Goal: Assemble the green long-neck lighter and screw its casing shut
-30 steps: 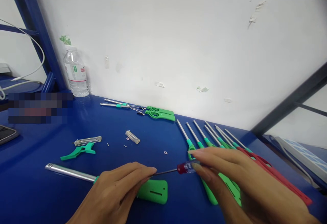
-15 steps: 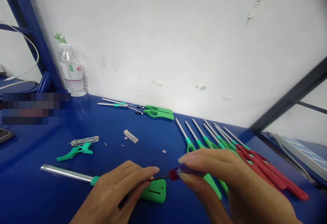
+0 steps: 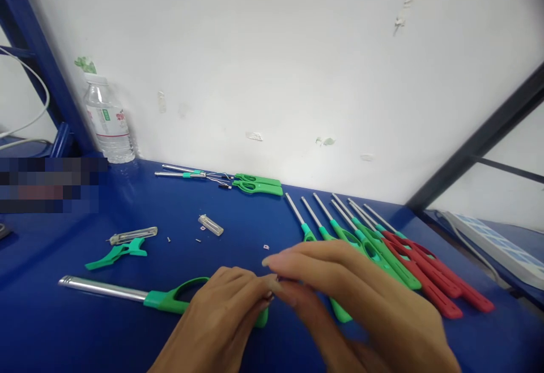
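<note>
A green lighter with a long silver tube (image 3: 106, 289) lies at the front of the blue table, its handle partly under my left hand (image 3: 225, 313). The fingers of my left hand are pressed together over the handle's end, and what they pinch is hidden. My right hand (image 3: 340, 299) meets the left fingertips, thumb and index finger closed on something small and dark, mostly covered. Left of the hands are a teal plastic piece (image 3: 117, 253), a clear lighter body (image 3: 134, 235) and another clear body (image 3: 211, 225). Tiny screws (image 3: 198, 240) lie near them.
Several green lighters (image 3: 340, 242) and red lighters (image 3: 437, 271) lie in a row at the right. Two opened green lighters (image 3: 257, 185) with wires rest by the wall. A water bottle (image 3: 110, 126) stands at the back left, and a power strip (image 3: 493, 248) lies far right.
My right hand has moved left to touch my left fingers. The screwdriver's red and purple handle, visible between its fingers before, is now hidden. More of the lighter's green handle shows. The view has shifted slightly.
</note>
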Tool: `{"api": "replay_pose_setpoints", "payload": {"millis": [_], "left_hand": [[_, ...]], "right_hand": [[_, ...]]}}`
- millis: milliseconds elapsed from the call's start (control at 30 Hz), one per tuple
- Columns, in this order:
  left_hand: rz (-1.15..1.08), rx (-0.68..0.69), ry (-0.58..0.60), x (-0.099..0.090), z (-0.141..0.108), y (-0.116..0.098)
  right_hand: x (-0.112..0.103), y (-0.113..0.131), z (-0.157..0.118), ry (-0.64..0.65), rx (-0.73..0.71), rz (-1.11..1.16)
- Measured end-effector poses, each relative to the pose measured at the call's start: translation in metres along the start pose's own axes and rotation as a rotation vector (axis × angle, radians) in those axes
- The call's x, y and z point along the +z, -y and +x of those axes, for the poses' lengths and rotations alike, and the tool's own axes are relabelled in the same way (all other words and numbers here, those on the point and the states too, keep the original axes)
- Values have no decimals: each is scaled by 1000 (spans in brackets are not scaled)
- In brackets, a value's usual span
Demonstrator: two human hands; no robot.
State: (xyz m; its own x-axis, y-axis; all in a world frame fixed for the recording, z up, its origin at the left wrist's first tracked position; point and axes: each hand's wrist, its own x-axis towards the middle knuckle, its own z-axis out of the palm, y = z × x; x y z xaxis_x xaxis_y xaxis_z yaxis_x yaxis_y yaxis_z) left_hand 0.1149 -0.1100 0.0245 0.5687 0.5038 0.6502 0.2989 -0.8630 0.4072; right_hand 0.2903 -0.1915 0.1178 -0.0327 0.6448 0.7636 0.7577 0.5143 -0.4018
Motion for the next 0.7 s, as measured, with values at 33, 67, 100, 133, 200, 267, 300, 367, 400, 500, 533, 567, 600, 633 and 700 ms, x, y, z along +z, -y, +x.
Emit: {"api": "replay_pose_setpoints", "payload": {"millis": [33,67,100,133,200,267,300,367,400,500,533,567,600,633,700], "left_hand": [[6,0,-9,2,-1,2],[11,-5,-7,3,-3,4],[18,-14,2,4,-4,6],[25,-20,15,5,-6,8],[32,-24,35,6,-9,11],[38,-18,35,7,-10,12],[41,-16,36,8,-10,13],[52,-24,37,9,-11,13],[56,-28,40,9,-11,13],[104,-24,41,4,-12,14],[133,-12,29,0,-13,14],[168,3,15,-5,-15,15],[202,18,-4,-9,-17,16],[230,31,-26,-14,-21,18],[267,39,-41,-23,-28,24]], "right_hand": [[0,-4,1,8,-17,10],[0,-7,2,14,-31,24],[1,-10,2,17,-39,39],[1,-13,2,13,-38,55],[3,-18,2,-7,-23,81],[3,-20,1,2,-16,87],[3,-21,0,18,-17,85],[2,-22,1,51,-17,83],[2,-22,2,59,-14,87],[3,-22,5,44,-3,98],[3,-22,5,35,-3,101],[4,-22,6,23,-4,106],[6,-21,7,13,-1,110],[7,-21,7,6,4,114],[9,-21,7,-1,19,124]]}}
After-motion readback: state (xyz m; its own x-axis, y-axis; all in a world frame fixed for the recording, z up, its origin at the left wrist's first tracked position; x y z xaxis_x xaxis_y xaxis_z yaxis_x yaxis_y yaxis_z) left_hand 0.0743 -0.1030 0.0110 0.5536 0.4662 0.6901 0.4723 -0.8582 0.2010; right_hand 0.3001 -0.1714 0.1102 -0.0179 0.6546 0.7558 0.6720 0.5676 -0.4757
